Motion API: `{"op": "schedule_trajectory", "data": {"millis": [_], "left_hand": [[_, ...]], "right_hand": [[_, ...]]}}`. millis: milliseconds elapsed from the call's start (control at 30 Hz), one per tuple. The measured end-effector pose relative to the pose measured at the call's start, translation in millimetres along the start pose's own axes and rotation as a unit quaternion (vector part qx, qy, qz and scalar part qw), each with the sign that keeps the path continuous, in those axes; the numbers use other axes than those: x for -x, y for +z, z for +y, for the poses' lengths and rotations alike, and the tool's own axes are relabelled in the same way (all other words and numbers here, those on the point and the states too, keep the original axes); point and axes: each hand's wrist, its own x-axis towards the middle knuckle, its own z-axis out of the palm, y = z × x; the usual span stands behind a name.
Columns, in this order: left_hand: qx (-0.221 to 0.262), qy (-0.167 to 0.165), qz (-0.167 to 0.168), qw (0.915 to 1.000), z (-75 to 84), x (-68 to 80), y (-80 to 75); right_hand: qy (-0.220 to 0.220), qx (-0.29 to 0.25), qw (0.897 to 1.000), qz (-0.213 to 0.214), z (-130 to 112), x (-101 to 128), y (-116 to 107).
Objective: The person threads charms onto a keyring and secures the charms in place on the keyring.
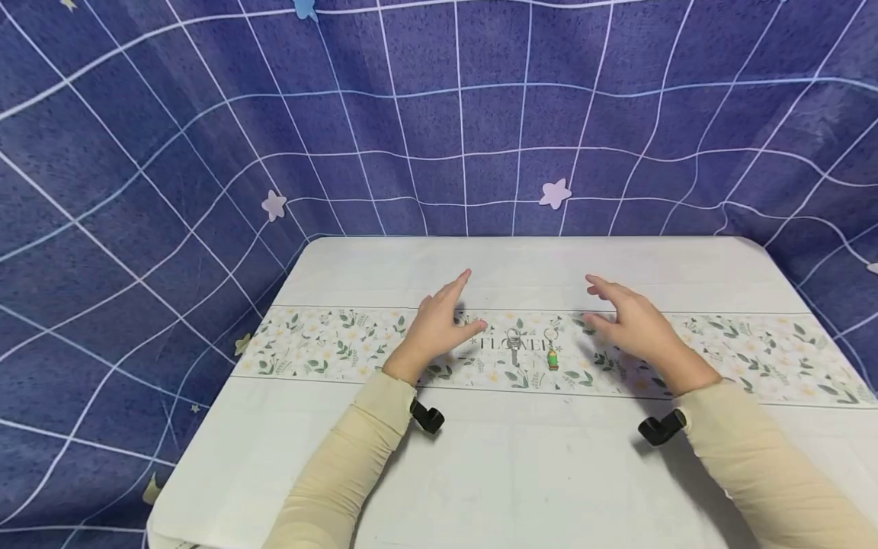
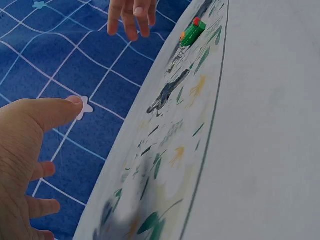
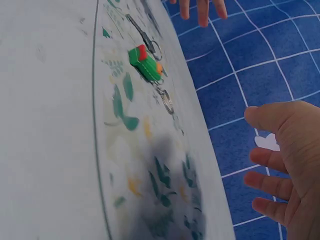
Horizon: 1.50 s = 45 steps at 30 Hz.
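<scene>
On the floral band of the table lie two small things, side by side. One is a metal key [image 1: 514,351] with a split ring at its top; the other is a keychain [image 1: 552,360] with a green figure and a metal ring. My left hand [image 1: 437,328] hovers to the left of the key, fingers spread and holding nothing. To the right of the keychain, my right hand [image 1: 629,324] hangs over the band, thumb apart from relaxed fingers, also bare. In the right wrist view the green figure [image 3: 145,64] shows red and orange parts.
A white table [image 1: 521,465] with a flower-printed strip [image 1: 343,343] spans the view. Behind it and at its sides hangs a blue curtain [image 1: 425,114] with white grid lines and stars. Each sleeve carries a black wrist mount [image 1: 427,416].
</scene>
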Motion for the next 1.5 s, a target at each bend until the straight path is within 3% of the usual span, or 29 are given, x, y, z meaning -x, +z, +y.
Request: {"op": "schedule_trajectory", "data": {"millis": [233,833,1233,1500], "left_hand": [[0.019,0.020,0.014,0.9995,-0.1,-2.9,13.4],[0.062,0.022,-0.012,0.9977,7.4,-4.4,37.5],[0.061,0.025,0.002,0.9978,9.3,-8.9,50.3],[0.052,0.043,-0.004,0.9977,12.0,-12.1,54.9]], "right_hand": [[0.015,-0.035,0.999,-0.008,-4,-3,16],[0.004,-0.088,0.996,-0.001,-6,-7,51],[0.023,-0.071,0.997,-0.007,-13,-11,62],[0.044,-0.026,0.999,-0.010,-18,-11,67]]}}
